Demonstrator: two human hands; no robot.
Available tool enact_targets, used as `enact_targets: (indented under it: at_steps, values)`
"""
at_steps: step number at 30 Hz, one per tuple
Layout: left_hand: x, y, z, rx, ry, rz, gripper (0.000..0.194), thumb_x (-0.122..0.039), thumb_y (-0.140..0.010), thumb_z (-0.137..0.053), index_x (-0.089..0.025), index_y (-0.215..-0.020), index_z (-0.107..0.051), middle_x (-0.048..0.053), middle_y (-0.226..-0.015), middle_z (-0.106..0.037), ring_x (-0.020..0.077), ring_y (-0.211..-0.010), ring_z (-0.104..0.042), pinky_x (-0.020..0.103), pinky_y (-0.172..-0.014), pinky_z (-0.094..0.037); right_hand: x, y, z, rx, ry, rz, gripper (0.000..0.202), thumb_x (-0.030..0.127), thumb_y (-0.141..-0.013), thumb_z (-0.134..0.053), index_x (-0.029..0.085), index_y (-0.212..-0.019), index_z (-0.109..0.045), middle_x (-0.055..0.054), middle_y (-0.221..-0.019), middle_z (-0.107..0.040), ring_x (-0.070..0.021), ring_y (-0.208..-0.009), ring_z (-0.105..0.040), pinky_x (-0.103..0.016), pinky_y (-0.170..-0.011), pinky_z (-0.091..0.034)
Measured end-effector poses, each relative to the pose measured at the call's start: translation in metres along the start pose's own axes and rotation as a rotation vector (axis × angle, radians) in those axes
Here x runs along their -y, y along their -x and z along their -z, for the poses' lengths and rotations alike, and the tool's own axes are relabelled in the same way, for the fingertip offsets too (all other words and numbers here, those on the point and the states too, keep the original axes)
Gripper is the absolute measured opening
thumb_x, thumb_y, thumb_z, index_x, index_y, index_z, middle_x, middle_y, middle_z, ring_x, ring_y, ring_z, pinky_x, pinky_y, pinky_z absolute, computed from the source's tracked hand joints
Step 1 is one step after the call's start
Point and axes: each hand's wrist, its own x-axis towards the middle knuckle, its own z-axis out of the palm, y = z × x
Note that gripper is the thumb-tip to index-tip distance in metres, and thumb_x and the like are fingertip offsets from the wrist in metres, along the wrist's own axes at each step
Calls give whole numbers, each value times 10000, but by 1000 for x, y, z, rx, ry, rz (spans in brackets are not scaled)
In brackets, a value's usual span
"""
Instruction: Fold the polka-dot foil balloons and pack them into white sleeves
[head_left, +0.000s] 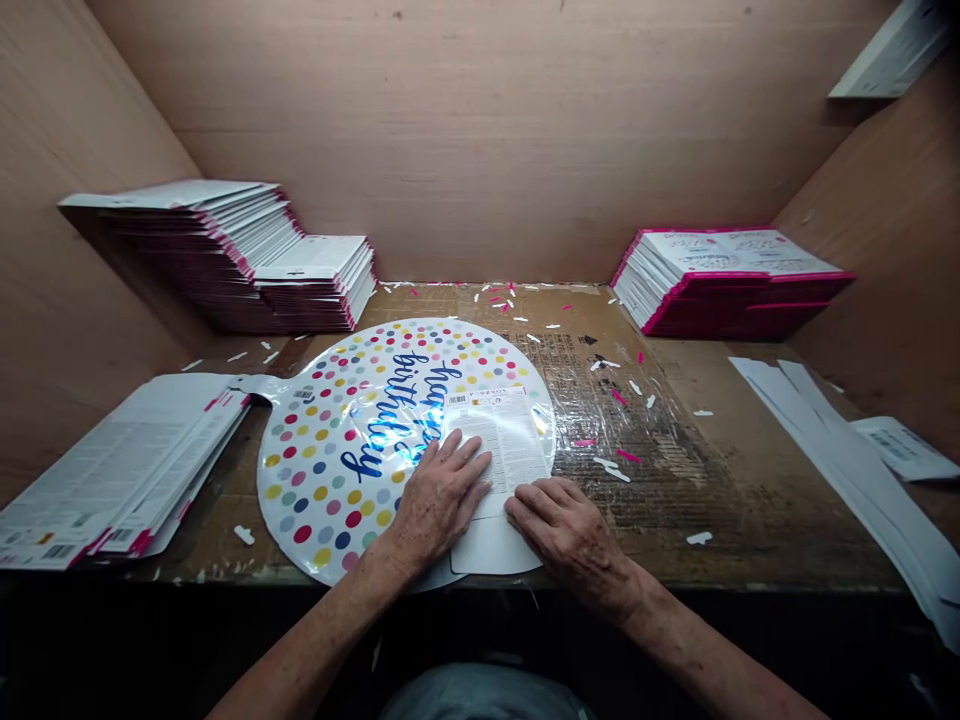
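Observation:
A round, flat foil balloon (322, 500) with coloured dots and blue "happy birthday" lettering lies on the cardboard-covered bench, its tail pointing left. On its right part rests a white printed card (519, 450) with small text and a barcode; a fold line crosses it near the blank lower part. My left hand (442, 495) lies on the card's left side and the balloon, fingers spread and flat. At the card's lower right edge is my right hand (570, 530), its fingers bent, close together and pressed on the card. The right thumb is hidden.
Folded cards stand stacked at the back left (311, 275) and back right (735, 285). More printed cards (127, 460) lie at the left, white strips (840, 450) and a small packet (904, 450) at the right. Paper scraps (615, 468) litter the bench. Wooden walls enclose three sides.

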Motion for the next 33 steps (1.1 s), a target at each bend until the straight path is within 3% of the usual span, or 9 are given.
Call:
enact_targets:
  at_steps: [8,13,16,18,20,23,26,28,33]
  values:
    - [-8,-1,3,51,-1,-6,338,-278,-961,-469,-223,-1270,-595,94,-1390,-568,336,-1356,-427,629,-1092,-304,5,-20,3,156,64,-78,216,254,-945,-520,167,-757,-581,-52,-772,-600,-194,-737,-509,-343,-735,-382]
    - [-11,-2,0,14,-8,-46,337,-291,-972,-457,-217,-1274,-585,103,-1393,-563,342,-1358,-423,654,-1085,-287,6,22,39,269,-167,-48,273,344,-960,-526,192,-733,-543,-14,-729,-589,-160,-672,-515,-306,-647,-397]
    - [-9,-1,-2,-7,18,-93,332,-286,-966,-477,-204,-1269,-584,111,-1374,-579,346,-1348,-438,653,-1075,-311,10,53,51,107,-204,-126,298,398,-938,-571,187,-727,-562,-24,-736,-608,-156,-682,-555,-294,-623,-430]
    - [-8,4,-2,-72,52,-104,306,-270,-963,-489,-191,-1237,-600,122,-1352,-594,335,-1337,-457,627,-1075,-337,13,63,47,-32,-135,-136,255,390,-935,-582,141,-932,-637,-108,-938,-669,-210,-889,-618,-342,-766,-496]
    - [-10,13,-2,-173,96,-128,249,-243,-967,-484,-187,-1155,-637,122,-1305,-626,300,-1324,-482,569,-1087,-362,16,64,36,-73,-69,-78,353,355,-947,-571,96,-1185,-602,-184,-1199,-634,-270,-1147,-569,-416,-933,-486]
    - [-14,34,2,-192,144,-229,181,-334,-934,-563,-216,-1013,-676,102,-1258,-655,282,-1322,-490,522,-1099,-376,18,59,19,-64,-16,2,341,290,-969,-538,111,-1255,-590,-169,-1292,-615,-278,-1261,-512,-439,-991,-473]
    - [-17,52,6,-45,130,-287,424,-540,-772,-712,-219,-1047,-671,129,-1342,-600,344,-1354,-441,573,-1096,-372,16,59,12,-93,-22,21,311,286,-980,-517,120,-1222,-619,-148,-1250,-654,-264,-1240,-537,-419,-967,-491]
    - [-18,60,7,-6,117,-285,502,-544,-729,-748,-206,-1090,-663,150,-1390,-559,355,-1363,-426,572,-1081,-398,14,59,13,-116,-74,10,311,332,-984,-504,146,-1196,-635,-132,-1216,-675,-252,-1195,-568,-413,-947,-499]
    - [-26,57,0,-141,127,-117,159,-300,-910,-577,-225,-912,-717,92,-1343,-606,322,-1397,-383,541,-1074,-424,14,41,15,-97,-314,-289,238,285,-1000,-475,206,-890,-671,-50,-895,-722,-168,-853,-648,-314,-780,-522]
